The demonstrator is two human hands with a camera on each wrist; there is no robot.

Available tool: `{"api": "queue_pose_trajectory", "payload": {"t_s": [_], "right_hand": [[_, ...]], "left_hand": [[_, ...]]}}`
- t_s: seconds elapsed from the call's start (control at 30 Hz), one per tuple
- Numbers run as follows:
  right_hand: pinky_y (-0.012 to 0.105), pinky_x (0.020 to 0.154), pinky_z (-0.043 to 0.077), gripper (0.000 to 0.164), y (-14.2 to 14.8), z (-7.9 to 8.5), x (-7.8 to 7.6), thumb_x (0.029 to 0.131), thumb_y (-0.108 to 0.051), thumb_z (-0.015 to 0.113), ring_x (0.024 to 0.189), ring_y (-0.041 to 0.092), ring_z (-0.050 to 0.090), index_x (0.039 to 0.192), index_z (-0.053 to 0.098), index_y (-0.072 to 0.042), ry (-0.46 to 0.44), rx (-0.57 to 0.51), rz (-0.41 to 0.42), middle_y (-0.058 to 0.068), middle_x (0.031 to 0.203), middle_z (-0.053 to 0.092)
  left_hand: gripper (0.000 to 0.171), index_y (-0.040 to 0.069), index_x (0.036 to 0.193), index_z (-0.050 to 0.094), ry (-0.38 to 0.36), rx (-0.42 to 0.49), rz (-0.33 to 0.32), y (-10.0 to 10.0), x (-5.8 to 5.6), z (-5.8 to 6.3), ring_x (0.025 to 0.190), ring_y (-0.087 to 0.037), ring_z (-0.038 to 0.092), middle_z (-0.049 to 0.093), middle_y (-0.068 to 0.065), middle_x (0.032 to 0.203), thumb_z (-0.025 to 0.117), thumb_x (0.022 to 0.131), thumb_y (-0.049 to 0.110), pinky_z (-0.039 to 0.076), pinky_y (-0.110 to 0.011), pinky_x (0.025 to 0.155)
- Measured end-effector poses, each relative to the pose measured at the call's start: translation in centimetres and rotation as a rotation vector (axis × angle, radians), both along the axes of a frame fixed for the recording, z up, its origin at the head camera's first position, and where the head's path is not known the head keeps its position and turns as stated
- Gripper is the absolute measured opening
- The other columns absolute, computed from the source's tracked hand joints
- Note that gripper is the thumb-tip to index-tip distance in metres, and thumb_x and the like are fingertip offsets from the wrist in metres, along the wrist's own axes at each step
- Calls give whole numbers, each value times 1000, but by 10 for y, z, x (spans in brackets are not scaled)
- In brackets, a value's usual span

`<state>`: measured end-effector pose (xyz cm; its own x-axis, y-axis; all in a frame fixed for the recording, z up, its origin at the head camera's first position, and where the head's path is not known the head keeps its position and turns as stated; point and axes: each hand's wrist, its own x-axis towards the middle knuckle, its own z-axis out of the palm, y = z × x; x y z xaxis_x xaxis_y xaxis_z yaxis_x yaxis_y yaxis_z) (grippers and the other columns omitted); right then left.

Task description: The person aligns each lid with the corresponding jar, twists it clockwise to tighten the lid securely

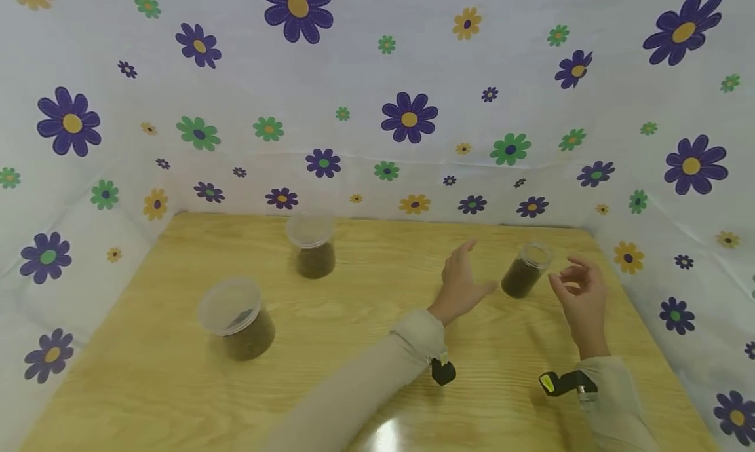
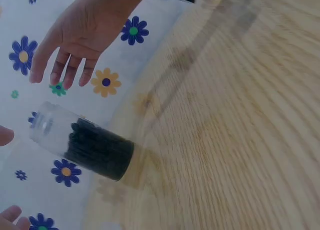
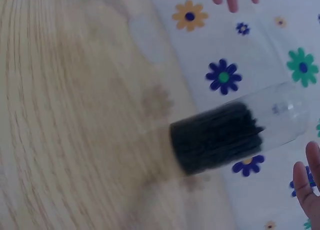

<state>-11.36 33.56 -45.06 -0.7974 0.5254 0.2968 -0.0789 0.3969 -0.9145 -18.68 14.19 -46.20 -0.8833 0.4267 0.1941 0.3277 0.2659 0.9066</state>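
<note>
A clear plastic jar (image 1: 523, 272) with dark, grainy contents in its lower part stands upright at the right of the table. Its see-through upper part rises above the dark fill (image 2: 98, 149), as both wrist views show. To its left is my left hand (image 1: 461, 287), fingers extended and thumb spread toward the jar. On the other side, my right hand (image 1: 582, 300) hovers with its fingers loosely bent and the thumb apart. Neither hand holds anything, and a gap shows between each hand and the jar.
Two clear tubs with dark contents stand on the left half of the wooden table (image 1: 354, 347): one tub (image 1: 315, 255) farther back, a wider tub (image 1: 248, 334) nearer. White flowered cloth (image 1: 354, 65) rises behind the table and along both sides.
</note>
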Motion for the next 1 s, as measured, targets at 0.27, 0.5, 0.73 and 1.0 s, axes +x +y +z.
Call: {"api": "queue_pose_trajectory", "payload": {"t_s": [0.27, 0.5, 0.73, 1.0], "right_hand": [[39, 101, 36, 72, 5, -23, -21, 91, -15, 61, 126, 27, 39, 148, 18, -9, -185, 19, 218, 19, 144, 34], [59, 108, 26, 74, 7, -28, -29, 91, -12, 61, 134, 45, 30, 148, 15, -4, -187, -16, 275, 26, 147, 30], [61, 108, 24, 71, 15, -26, -29, 91, -11, 60, 135, 46, 28, 148, 17, -4, -196, -18, 300, 26, 144, 33], [52, 104, 34, 61, 21, -19, -23, 92, -20, 60, 117, 4, 46, 143, 28, -4, -195, 19, 316, 24, 142, 36]], "left_hand": [[56, 20, 136, 45, -175, -83, 4, 40, -12, -17, 128, -27, 42, 49, -3, 138, 69, 85, 22, 36, -48, 104], [50, 21, 135, 47, -233, -81, -14, 51, -19, -22, 125, -23, 50, 51, -6, 137, 65, 89, 20, 46, -37, 97], [59, 22, 136, 46, -141, -121, -47, 69, -24, -28, 124, -21, 51, 53, -4, 136, 72, 83, 20, 47, -34, 98], [67, 20, 138, 44, -82, -103, -54, 90, -29, -35, 120, -20, 55, 56, -4, 133, 75, 79, 27, 46, -30, 98]]}}
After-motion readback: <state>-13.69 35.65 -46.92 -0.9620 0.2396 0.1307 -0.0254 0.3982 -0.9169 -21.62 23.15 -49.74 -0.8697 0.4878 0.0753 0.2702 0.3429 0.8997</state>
